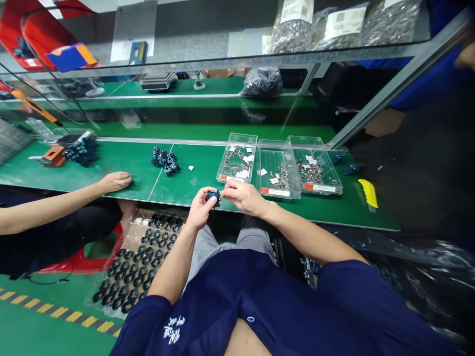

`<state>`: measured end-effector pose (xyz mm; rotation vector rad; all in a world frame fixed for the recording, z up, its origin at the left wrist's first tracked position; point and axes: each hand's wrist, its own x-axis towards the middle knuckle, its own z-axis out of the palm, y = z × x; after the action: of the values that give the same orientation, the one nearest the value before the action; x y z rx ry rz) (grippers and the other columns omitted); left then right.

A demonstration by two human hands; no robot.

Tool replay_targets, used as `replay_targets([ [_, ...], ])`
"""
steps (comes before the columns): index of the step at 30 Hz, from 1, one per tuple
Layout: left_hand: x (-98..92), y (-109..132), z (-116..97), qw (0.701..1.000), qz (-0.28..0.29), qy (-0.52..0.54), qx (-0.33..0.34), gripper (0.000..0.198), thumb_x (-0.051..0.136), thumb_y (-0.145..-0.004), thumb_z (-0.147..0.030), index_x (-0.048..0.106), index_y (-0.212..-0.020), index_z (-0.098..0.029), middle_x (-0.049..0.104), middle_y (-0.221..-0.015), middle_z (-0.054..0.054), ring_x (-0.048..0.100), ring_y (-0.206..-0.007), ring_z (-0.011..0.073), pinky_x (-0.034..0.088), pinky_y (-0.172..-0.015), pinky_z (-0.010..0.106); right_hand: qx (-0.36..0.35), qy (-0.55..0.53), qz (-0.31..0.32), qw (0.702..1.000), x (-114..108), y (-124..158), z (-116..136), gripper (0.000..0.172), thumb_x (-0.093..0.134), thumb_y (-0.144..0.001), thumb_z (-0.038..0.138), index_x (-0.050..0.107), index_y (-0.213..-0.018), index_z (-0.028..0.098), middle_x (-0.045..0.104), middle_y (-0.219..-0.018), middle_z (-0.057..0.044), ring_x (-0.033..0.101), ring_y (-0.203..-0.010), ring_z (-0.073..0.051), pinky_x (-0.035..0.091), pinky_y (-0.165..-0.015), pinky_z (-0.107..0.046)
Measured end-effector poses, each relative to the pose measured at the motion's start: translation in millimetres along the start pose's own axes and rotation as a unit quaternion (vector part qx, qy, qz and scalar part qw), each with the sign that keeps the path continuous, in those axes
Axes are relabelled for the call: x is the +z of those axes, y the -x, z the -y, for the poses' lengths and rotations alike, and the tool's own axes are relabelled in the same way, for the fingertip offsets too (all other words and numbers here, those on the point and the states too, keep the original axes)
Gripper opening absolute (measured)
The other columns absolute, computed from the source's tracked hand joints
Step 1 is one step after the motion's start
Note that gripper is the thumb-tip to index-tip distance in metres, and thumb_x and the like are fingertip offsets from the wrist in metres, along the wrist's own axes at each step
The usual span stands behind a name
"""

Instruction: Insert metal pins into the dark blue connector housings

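My left hand [201, 207] is closed on a small dark blue plastic part [213, 198] above the bench's front edge. Fingertips of my right hand [243, 197] are pinched together at the right side of that part; anything between them is too small to make out. Just beyond my hands stand clear plastic boxes of small metal pieces: a left box [236, 159], a middle box [279, 170] and a right box [315, 168]. White paper scraps lie among the pieces. A cluster of similar dark blue parts [165, 160] lies to the left on the green bench.
A co-worker's hand [116, 181] rests on the bench at left, near another pile of blue parts [82, 151]. A yellow utility knife [368, 194] lies at the right. Overhead, a shelf [208, 63] holds bags of metal pieces [293, 32]. A tray of black rings [139, 267] sits below left.
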<state>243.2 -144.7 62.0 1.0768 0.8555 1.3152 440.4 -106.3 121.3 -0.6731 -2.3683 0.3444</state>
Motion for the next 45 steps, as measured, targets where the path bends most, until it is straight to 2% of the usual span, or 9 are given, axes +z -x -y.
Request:
replay_targets([
  [4,-0.3,1,-3,1.000,0.006,0.015,-0.012,0.036,0.075,-0.081,-0.036,0.059,-0.109,-0.022,0.058,-0.111,0.004,0.063,-0.091,0.0135,0.060,-0.082,0.034,-0.001,0.020,0.025,0.999,1,-1,-1,0.028,0.046,-0.102,0.029,0.070,-0.095,0.020,0.061,-0.090,-0.005,0.053,-0.078,-0.014,0.036,-0.063,-0.025],
  [13,-6.7,3,-7,0.997,0.030,-0.029,-0.064,0.034,0.069,-0.083,-0.038,0.055,-0.110,-0.022,0.058,-0.102,0.004,0.062,-0.089,0.0152,0.060,-0.070,0.029,-0.003,-0.005,0.049,0.999,5,-5,-1,0.026,0.042,-0.102,0.027,0.064,-0.093,0.018,0.062,-0.089,-0.008,0.055,-0.080,-0.018,0.043,-0.070,-0.029],
  [23,-5.6,5,-8,0.985,0.031,-0.168,-0.033,0.029,0.068,-0.078,-0.021,0.051,-0.101,-0.022,0.057,-0.074,-0.005,0.057,-0.054,0.0102,0.046,-0.057,0.024,-0.035,0.091,0.082,0.992,11,-11,8,0.029,0.038,-0.103,0.024,0.064,-0.092,0.016,0.060,-0.087,-0.008,0.050,-0.076,-0.017,0.037,-0.065,-0.028],
  [27,-3.5,3,-6,0.984,-0.008,-0.175,-0.031,0.024,0.067,-0.078,-0.024,0.051,-0.097,-0.023,0.055,-0.073,-0.005,0.050,-0.050,0.0095,0.042,-0.051,0.024,-0.016,0.090,0.080,0.993,15,-13,11,0.025,0.042,-0.102,0.024,0.064,-0.091,0.015,0.059,-0.086,-0.008,0.049,-0.073,-0.016,0.036,-0.064,-0.028],
  [33,-14.7,-2,-1,0.983,-0.058,-0.175,0.006,0.022,0.069,-0.073,-0.021,0.055,-0.090,-0.022,0.055,-0.073,-0.004,0.050,-0.061,0.0112,0.041,-0.059,0.024,0.049,0.062,0.049,0.996,32,-24,10,0.017,0.051,-0.097,0.023,0.063,-0.088,0.015,0.059,-0.084,-0.007,0.051,-0.070,-0.015,0.039,-0.064,-0.027],
  [36,-30.7,-2,2,0.990,-0.043,-0.132,-0.021,0.022,0.065,-0.075,-0.021,0.054,-0.094,-0.022,0.055,-0.070,-0.005,0.049,-0.057,0.0111,0.040,-0.056,0.024,0.063,0.018,0.049,0.997,49,-39,6,0.013,0.055,-0.094,0.020,0.064,-0.086,0.016,0.061,-0.083,-0.006,0.054,-0.073,-0.015,0.042,-0.067,-0.027],
  [39,-61.8,-7,3,0.993,-0.054,-0.107,-0.001,0.022,0.062,-0.076,-0.021,0.055,-0.097,-0.022,0.061,-0.077,-0.002,0.057,-0.067,0.0134,0.045,-0.062,0.025,0.082,-0.043,0.044,0.995,64,-55,4,0.008,0.062,-0.091,0.022,0.065,-0.092,0.015,0.063,-0.083,-0.005,0.056,-0.074,-0.015,0.045,-0.070,-0.028],
  [42,-116.3,-26,-1,0.972,-0.164,-0.149,0.083,0.024,0.065,-0.077,-0.024,0.056,-0.099,-0.020,0.067,-0.102,0.005,0.063,-0.096,0.0176,0.049,-0.084,0.030,0.121,-0.108,0.032,0.986,69,-60,6,0.028,0.068,-0.089,0.031,0.064,-0.112,0.016,0.066,-0.087,-0.004,0.059,-0.076,-0.015,0.049,-0.071,-0.028],
  [45,-185.5,-58,-8,0.914,-0.303,-0.250,0.101,0.031,0.066,-0.078,-0.029,0.059,-0.105,-0.019,0.066,-0.111,0.008,0.061,-0.103,0.0197,0.049,-0.090,0.033,0.166,-0.159,0.053,0.972,59,-49,10,0.035,0.067,-0.089,0.036,0.063,-0.119,0.018,0.068,-0.089,-0.003,0.062,-0.076,-0.014,0.051,-0.070,-0.027],
])
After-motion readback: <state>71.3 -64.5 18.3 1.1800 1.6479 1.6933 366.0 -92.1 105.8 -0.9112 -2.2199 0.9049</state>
